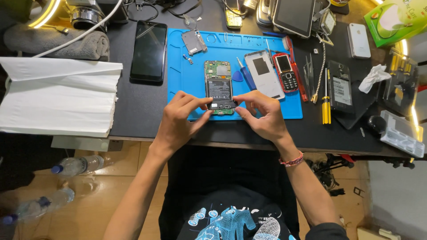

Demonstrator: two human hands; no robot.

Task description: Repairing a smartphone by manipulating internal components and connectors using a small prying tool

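The left hand (180,120) and the right hand (262,116) are pinched from either side on the near end of an opened smartphone with its black battery and green circuit board exposed (219,87), which is held flat on a bright blue rectangular work mat (187,80). Beyond the left hand a black glass phone screen (149,51) is laid on the dark table (133,111). Beyond the right hand are seen a grey phone back cover (264,73), a small red keypad phone (284,72) and a blue-handled screwdriver (246,74).
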